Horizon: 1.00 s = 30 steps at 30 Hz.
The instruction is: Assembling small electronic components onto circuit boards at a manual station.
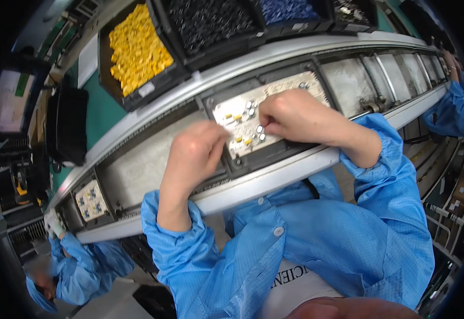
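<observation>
A pale circuit board (250, 142) sits in a black carrier frame (264, 154) on the conveyor in front of me. Small yellow components (239, 140) and round silver-topped components (251, 108) stand on it. My right hand (295, 116) is closed in a pinch over the middle of the board, beside the silver-topped parts. My left hand (193, 154) has its fingers curled together at the board's left edge, its fingertips slightly blurred. Whatever either hand has between its fingertips is hidden.
Black bins beyond the conveyor hold yellow parts (136, 48), black parts (208, 24) and blue parts (287, 10). Another board (90, 201) lies farther left, near a co-worker in blue (83, 271). A second person's sleeve (452, 109) shows at right. A monitor (16, 101) stands far left.
</observation>
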{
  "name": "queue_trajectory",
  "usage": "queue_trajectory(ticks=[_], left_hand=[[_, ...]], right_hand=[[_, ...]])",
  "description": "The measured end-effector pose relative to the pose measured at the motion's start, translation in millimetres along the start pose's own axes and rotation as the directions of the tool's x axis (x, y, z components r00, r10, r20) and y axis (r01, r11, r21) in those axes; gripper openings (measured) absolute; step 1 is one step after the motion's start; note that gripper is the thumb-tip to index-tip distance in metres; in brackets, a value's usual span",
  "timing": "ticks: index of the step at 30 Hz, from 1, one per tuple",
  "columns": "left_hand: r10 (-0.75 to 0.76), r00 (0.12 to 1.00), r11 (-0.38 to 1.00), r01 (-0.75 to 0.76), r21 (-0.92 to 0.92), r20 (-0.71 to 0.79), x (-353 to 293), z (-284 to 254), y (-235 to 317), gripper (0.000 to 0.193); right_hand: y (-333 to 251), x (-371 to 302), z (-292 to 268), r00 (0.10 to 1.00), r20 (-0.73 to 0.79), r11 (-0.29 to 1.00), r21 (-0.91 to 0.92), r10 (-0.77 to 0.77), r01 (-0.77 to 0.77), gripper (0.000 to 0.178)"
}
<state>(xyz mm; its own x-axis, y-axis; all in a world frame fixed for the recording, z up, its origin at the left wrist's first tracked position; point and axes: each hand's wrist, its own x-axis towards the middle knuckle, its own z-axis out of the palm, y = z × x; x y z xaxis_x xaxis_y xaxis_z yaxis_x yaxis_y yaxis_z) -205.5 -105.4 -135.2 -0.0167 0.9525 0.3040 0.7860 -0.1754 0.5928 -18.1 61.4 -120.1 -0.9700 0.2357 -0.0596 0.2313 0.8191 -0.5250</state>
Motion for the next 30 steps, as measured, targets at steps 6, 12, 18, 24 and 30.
queue_trajectory(ticks=[6, 12, 18, 24, 30], left_hand=[[-0.069, 0.985, 0.997, 0.064, 0.039, 0.160, -3, -6, 6, 0.017], [-0.143, 0.973, 0.987, 0.126, 0.102, 0.183, -7, -19, 3, 0.018], [-0.423, 0.889, 0.904, 0.402, 0.145, 0.177, -30, -50, -15, 0.021], [-0.557, 0.814, 0.828, 0.527, 0.193, 0.167, -21, -65, -11, 0.018], [-0.152, 0.986, 0.986, 0.156, 0.065, -0.067, 53, -51, -4, 0.014]], right_hand=[[20, 6, -45, 0.975, -0.097, 0.939, 0.304, 0.201, -0.163, 0.025], [76, 44, -112, 0.824, -0.482, 0.953, 0.194, 0.299, -0.232, 0.023], [113, 49, -161, 0.650, -0.750, 0.990, 0.041, 0.119, -0.135, 0.023], [215, 9, -183, 0.746, -0.536, 0.853, -0.086, 0.396, -0.515, 0.026], [228, 2, -160, 0.768, -0.534, 0.909, 0.002, 0.353, -0.416, 0.021]])
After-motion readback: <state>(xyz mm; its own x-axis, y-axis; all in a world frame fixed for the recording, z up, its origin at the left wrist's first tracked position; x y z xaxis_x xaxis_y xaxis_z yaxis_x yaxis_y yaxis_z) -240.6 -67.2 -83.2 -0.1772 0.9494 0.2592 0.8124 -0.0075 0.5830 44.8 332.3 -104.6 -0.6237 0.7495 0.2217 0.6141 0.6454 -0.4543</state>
